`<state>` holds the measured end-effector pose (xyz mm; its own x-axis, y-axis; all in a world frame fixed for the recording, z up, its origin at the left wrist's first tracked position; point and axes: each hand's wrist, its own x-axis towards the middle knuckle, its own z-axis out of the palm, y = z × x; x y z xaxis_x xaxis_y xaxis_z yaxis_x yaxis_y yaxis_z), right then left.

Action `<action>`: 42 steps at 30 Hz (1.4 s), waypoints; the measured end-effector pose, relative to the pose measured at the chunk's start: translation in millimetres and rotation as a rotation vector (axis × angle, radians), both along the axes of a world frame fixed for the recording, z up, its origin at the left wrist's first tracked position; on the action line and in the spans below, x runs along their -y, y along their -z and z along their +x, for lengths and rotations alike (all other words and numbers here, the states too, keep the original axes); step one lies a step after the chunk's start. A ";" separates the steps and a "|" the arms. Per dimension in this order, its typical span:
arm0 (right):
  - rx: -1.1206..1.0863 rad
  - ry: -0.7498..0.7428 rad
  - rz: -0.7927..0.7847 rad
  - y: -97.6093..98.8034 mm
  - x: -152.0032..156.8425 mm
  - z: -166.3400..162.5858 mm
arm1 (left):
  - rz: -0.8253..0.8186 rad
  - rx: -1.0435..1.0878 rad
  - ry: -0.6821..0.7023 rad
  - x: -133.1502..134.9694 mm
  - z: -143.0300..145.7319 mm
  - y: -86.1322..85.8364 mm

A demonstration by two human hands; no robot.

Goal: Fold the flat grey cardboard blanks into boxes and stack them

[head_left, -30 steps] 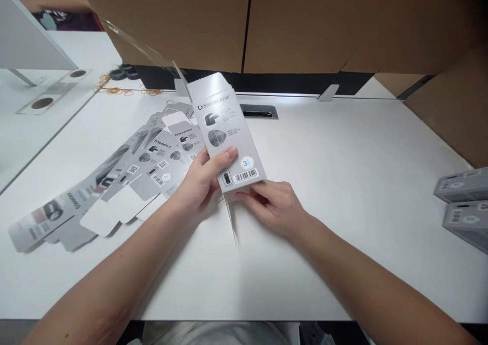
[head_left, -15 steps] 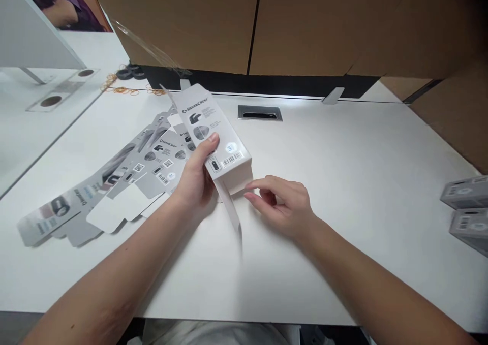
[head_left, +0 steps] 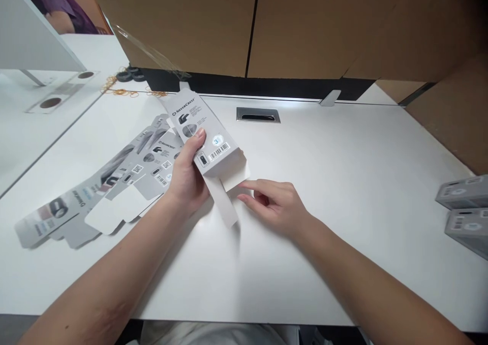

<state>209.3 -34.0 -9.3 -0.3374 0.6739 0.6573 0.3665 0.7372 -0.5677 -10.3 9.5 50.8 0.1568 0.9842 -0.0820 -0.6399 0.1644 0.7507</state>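
Note:
My left hand point(head_left: 188, 175) is closed around a printed grey cardboard box point(head_left: 204, 126), its thumb pressed on the front panel. The box is tilted, with its near end towards me. At that end a white flap point(head_left: 236, 174) sticks out, and a longer white flap point(head_left: 223, 201) hangs down beside it. My right hand point(head_left: 276, 205) is just right of these flaps, index fingertip at the edge of the upper one. Its thumb and index finger are apart with nothing between them. Behind my left hand lies a fanned pile of flat printed box blanks point(head_left: 125, 180).
Two grey boxes point(head_left: 467, 220) lie at the table's right edge. Large brown cardboard point(head_left: 297, 30) stands along the back. A metal cable slot point(head_left: 258, 115) is set in the white table point(head_left: 343, 182). Rubber bands point(head_left: 125, 92) and black rolls point(head_left: 129, 74) lie far left, near a person point(head_left: 63, 9).
The box has shifted slightly left in my left hand's grip, and its end flaps now stand further out. My right hand has moved a little left with it.

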 end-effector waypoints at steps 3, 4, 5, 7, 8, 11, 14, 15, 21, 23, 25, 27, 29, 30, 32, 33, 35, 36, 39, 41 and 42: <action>-0.015 -0.025 0.016 0.7 -0.2 1.0 | -0.008 -0.021 0.078 1.3 -1.5 -1.5; -0.020 -0.035 0.018 0.5 -0.2 1.2 | -0.011 -0.027 0.100 1.7 -1.8 -1.6; -0.023 -0.044 0.017 0.2 -0.2 1.3 | -0.014 -0.033 0.117 2.1 -2.0 -1.4; -0.013 -0.055 0.009 -0.8 0.1 1.1 | -0.020 -0.048 0.130 2.9 -2.1 -0.4; -0.006 -0.060 0.005 -1.3 0.4 0.8 | -0.024 -0.059 0.125 3.5 -2.0 0.5; 0.014 -0.078 -0.009 -2.3 1.7 -0.2 | -0.037 -0.106 0.108 5.8 -0.7 3.0; 0.060 -0.068 -0.040 -1.4 2.7 0.7 | -0.034 -0.147 0.145 9.4 2.3 3.8; 0.078 -0.052 -0.062 -0.7 2.7 1.8 | -0.027 -0.156 0.167 10.6 3.6 3.4; 0.103 -0.025 -0.124 2.1 0.3 8.0 | -0.001 -0.170 0.175 13.5 7.3 -2.0; 0.079 -0.035 -0.083 0.8 0.2 6.4 | -0.019 -0.145 0.128 11.9 6.2 -3.9; 0.030 -0.045 -0.034 -0.9 0.4 3.5 | -0.018 -0.109 0.099 9.2 4.2 -5.7; -0.047 -0.045 0.018 -2.0 0.2 0.9 | -0.004 -0.057 0.077 6.0 1.7 -7.1; -0.102 -0.044 0.047 -2.6 -0.3 -0.4 | 0.000 0.001 0.045 3.3 -0.6 -8.0; -0.104 -0.048 0.049 -2.8 -0.6 -0.5 | -0.001 0.024 0.033 2.4 -1.4 -8.2; -0.065 -0.056 0.030 -2.8 -1.1 -0.1 | -0.007 0.047 0.026 2.1 -1.9 -8.5; -0.036 -0.059 0.011 -2.6 -1.1 0.4 | -0.013 0.046 0.032 2.6 -1.6 -8.7; 0.006 -0.062 -0.033 -2.0 -0.8 1.4 | -0.026 0.028 0.053 4.8 -0.4 -9.0; 0.014 -0.061 -0.052 -1.8 -0.5 1.9 | -0.026 0.015 0.072 6.1 0.4 -9.1; 0.019 -0.071 -0.090 -1.8 0.8 2.8 | 0.009 -0.043 0.142 9.1 1.7 -8.3; 0.020 -0.088 -0.116 -2.9 2.0 2.5 | 0.020 -0.084 0.185 10.0 1.5 -7.3; 0.022 -0.099 -0.137 -3.7 2.6 2.2 | 0.012 -0.099 0.202 10.2 1.2 -6.9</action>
